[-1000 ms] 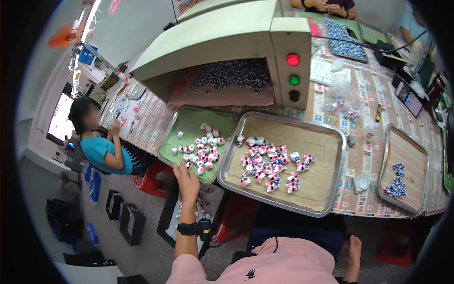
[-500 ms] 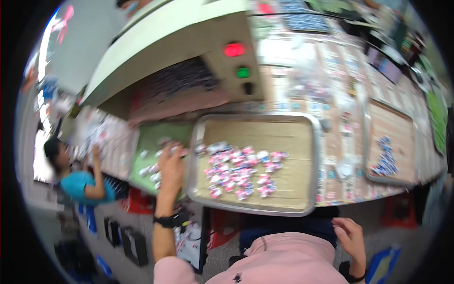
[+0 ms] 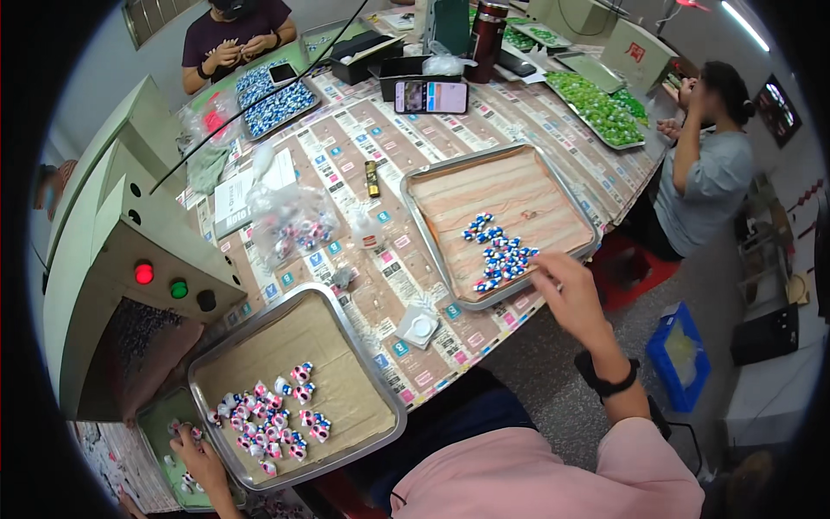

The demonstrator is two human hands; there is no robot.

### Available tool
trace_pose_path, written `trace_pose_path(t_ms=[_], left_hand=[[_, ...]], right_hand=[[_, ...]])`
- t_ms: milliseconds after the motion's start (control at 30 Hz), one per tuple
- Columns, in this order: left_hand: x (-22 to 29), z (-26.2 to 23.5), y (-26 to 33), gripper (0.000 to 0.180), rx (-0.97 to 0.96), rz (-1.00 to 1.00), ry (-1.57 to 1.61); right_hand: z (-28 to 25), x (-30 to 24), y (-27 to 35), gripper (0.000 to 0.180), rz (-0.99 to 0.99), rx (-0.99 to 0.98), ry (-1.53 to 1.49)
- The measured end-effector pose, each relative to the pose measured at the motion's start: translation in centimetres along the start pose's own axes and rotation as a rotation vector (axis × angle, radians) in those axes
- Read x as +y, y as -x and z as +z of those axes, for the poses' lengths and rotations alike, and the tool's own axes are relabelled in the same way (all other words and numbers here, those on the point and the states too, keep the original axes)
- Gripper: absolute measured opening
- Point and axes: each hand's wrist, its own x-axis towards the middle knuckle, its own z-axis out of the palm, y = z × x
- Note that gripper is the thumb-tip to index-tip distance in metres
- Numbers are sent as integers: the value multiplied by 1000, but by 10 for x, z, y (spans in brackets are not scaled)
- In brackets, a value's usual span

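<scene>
My left hand [image 3: 197, 460] is over the green tray [image 3: 154, 424] at the lower left. Its fingers are bent down among small pink-and-white figures, and what they pinch is hidden. Beside it, a metal tray [image 3: 359, 368] holds a cluster of pink, white and blue animal-like figures [image 3: 268, 419]. My right hand [image 3: 566, 292] reaches over the near right edge of a second metal tray [image 3: 510, 186]. Its fingertips come together at the end of a pile of small blue-and-white pieces [image 3: 506, 259]; whether a piece is between them is too small to tell.
A beige machine [image 3: 95, 285] with red and green lights stands at left. Between the trays lie a plastic bag of figures [image 3: 294, 225], a lighter [image 3: 372, 179] and a white item [image 3: 418, 326]. A phone [image 3: 430, 97] stands behind. Two co-workers sit at the far left and right.
The view has turned to the right. My right hand has risen from beside my body to the blue-and-white pieces in the right tray. My left hand is still at the green tray.
</scene>
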Motion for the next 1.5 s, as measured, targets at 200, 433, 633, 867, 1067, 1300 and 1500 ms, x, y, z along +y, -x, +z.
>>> trace_pose_path(t_ms=[200,433,633,867,1067,1300,1500], left_hand=[[-20,-4,5,46,-52,104,-11],[-16,-3,5,39,10,106,73],[-35,-8,-8,32,227,-479,1089],[-65,-28,-5,31,120,-620,2687],[25,-26,-6,38,-36,-557,2680],[79,-38,7,39,-167,-615,2626],[143,-34,18,47,-538,-592,2504]], right_hand=[[9,40,-41,17,90,-96,322],[17,48,-47,20,120,-115,182],[18,15,-32,19,162,-143,-301],[40,-43,-10,19,323,-373,-762],[61,-68,4,17,348,-408,-741],[70,-73,13,20,340,-416,-845],[70,-80,15,19,307,-427,-842]])
